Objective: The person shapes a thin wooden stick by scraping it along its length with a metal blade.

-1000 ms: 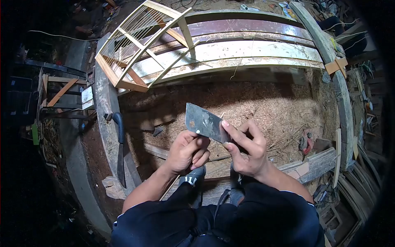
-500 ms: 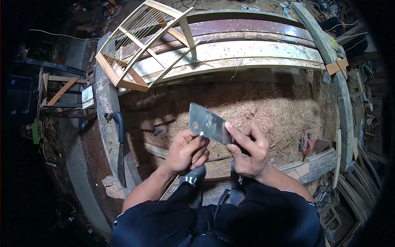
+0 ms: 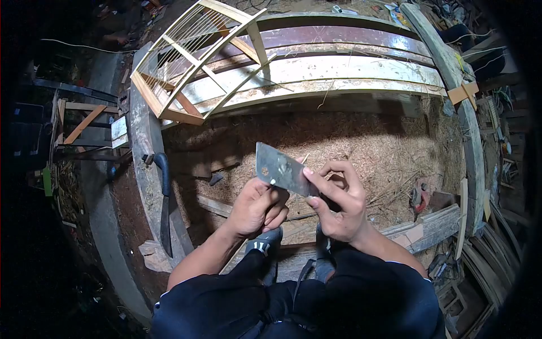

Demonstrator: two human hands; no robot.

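Note:
A flat grey metal plate (image 3: 280, 169) with a small hole near its left end is tilted in front of me. My right hand (image 3: 343, 206) pinches its right end between thumb and fingers. Close under the plate's left end, my left hand (image 3: 257, 210) is closed, thumb against curled fingers. A tiny pale tip shows at its fingertips by the plate's lower edge; I cannot tell what it belongs to. Beyond the plate's upper edge a short pale sliver pokes up.
A curved wooden frame (image 3: 204, 72) strung with thin rods rests on the white plank (image 3: 316, 69). A dark-handled machete (image 3: 164, 198) lies on the left beam (image 3: 144, 135). Shavings (image 3: 367, 147) cover the ground between the beams. A red-handled tool (image 3: 419, 200) lies at right.
The plate and my right hand have shifted slightly left. My left hand stays closed in nearly the same place.

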